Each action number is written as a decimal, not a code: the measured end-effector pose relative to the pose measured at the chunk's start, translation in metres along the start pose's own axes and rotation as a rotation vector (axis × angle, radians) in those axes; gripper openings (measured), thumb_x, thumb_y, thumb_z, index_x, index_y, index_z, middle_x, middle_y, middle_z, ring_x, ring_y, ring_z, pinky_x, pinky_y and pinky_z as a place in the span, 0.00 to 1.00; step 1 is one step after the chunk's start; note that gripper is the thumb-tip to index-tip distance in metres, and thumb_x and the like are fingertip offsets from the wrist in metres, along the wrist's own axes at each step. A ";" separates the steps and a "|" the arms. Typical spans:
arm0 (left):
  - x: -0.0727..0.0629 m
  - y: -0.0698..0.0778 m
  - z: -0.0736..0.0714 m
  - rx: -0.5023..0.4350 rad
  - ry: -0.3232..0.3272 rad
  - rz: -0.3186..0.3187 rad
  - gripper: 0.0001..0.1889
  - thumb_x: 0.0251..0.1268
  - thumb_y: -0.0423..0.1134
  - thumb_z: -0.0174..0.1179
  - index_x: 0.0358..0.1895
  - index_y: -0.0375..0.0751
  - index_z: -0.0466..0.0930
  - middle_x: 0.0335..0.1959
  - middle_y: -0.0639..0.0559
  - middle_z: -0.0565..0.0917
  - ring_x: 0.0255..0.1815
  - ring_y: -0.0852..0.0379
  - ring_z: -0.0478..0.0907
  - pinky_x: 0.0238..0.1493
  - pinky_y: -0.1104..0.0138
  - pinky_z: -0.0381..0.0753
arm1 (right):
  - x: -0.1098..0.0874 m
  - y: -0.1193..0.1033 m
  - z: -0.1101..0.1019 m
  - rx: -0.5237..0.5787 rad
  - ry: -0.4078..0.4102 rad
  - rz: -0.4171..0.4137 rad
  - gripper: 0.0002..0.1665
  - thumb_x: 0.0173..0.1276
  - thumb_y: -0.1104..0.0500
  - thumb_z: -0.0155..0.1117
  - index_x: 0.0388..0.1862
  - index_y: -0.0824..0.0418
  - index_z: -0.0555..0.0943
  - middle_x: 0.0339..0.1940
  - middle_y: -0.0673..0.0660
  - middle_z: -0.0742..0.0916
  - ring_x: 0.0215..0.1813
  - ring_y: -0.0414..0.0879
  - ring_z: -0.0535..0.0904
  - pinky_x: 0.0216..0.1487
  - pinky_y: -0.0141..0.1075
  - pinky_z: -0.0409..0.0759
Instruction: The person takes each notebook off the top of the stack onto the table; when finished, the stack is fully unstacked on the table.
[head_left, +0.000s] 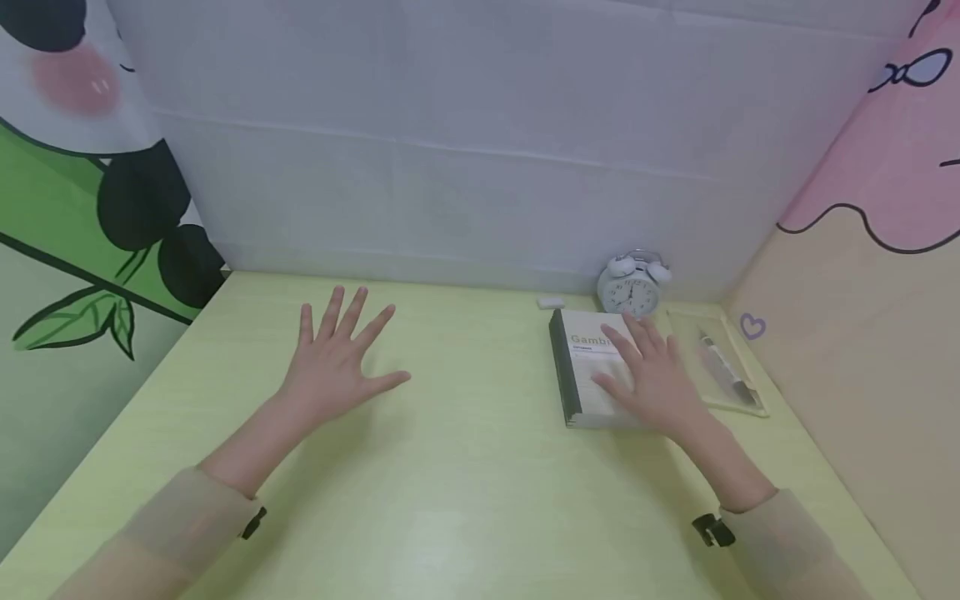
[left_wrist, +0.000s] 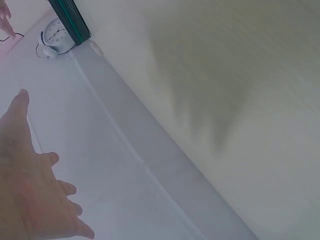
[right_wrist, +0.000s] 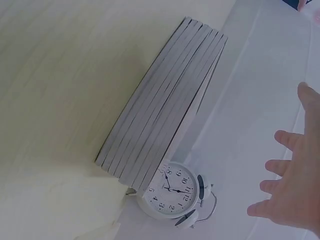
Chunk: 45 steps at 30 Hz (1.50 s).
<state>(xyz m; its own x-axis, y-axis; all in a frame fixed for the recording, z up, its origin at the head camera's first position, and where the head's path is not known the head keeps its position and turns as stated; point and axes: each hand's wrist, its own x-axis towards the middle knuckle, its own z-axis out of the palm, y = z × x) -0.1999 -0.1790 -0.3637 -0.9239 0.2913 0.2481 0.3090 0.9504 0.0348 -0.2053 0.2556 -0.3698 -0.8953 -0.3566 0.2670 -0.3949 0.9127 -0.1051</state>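
Observation:
Fingers spread wide, my left hand [head_left: 330, 367] hovers above the left part of the table and holds nothing; its shadow falls on the tabletop in the left wrist view. My right hand [head_left: 656, 379], also spread and holding nothing, is over a stack of notebooks [head_left: 592, 392] at the right. In the right wrist view a gap shows between that hand and the stack [right_wrist: 162, 102]. The notebooks have pale covers and dark spines; the hand hides part of the top cover. Behind them stands a white twin-bell alarm clock [head_left: 632, 287].
A small white eraser-like block [head_left: 551, 303] lies left of the clock. Right of the notebooks is a shallow pale tray [head_left: 716, 404] with a pen [head_left: 727, 367] in it. White cloth [head_left: 450, 167] closes off the table's back; printed panels stand at both sides.

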 end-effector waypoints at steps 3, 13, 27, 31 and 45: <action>0.008 0.004 -0.004 -0.002 0.013 0.017 0.49 0.53 0.78 0.43 0.76 0.60 0.45 0.77 0.45 0.35 0.75 0.47 0.21 0.68 0.38 0.28 | 0.003 0.006 -0.004 0.016 0.015 0.009 0.42 0.67 0.37 0.53 0.73 0.55 0.58 0.76 0.65 0.55 0.76 0.64 0.43 0.67 0.66 0.44; 0.037 0.029 -0.002 -0.023 0.063 0.095 0.49 0.53 0.76 0.46 0.76 0.57 0.44 0.77 0.45 0.38 0.77 0.43 0.30 0.72 0.44 0.31 | 0.008 0.033 -0.018 0.054 -0.001 0.086 0.44 0.68 0.35 0.49 0.76 0.52 0.52 0.78 0.56 0.46 0.77 0.57 0.37 0.65 0.68 0.49; 0.079 0.092 0.022 -0.165 0.042 0.138 0.53 0.51 0.77 0.48 0.76 0.53 0.43 0.78 0.48 0.39 0.77 0.46 0.28 0.73 0.47 0.35 | 0.010 0.079 -0.015 0.240 0.058 0.113 0.45 0.66 0.43 0.60 0.76 0.50 0.52 0.77 0.59 0.52 0.76 0.61 0.44 0.67 0.66 0.47; 0.088 0.110 0.033 -0.224 0.017 0.129 0.55 0.49 0.77 0.50 0.76 0.51 0.42 0.77 0.48 0.42 0.77 0.46 0.30 0.73 0.48 0.35 | 0.008 0.087 -0.008 0.283 0.021 0.127 0.46 0.66 0.43 0.60 0.76 0.55 0.52 0.78 0.59 0.51 0.75 0.64 0.47 0.66 0.66 0.48; 0.108 0.161 0.081 -0.450 -0.129 0.145 0.60 0.46 0.73 0.59 0.76 0.44 0.39 0.77 0.44 0.42 0.77 0.45 0.34 0.74 0.52 0.43 | 0.002 0.116 0.025 0.445 -0.129 0.152 0.55 0.60 0.45 0.67 0.77 0.55 0.47 0.76 0.66 0.53 0.65 0.76 0.60 0.62 0.63 0.61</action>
<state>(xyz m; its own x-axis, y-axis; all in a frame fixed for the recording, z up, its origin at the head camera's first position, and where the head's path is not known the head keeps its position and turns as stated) -0.2684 0.0147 -0.4097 -0.8759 0.4550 0.1605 0.4769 0.7661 0.4309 -0.2578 0.3562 -0.4055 -0.9568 -0.2734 0.0986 -0.2822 0.7925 -0.5406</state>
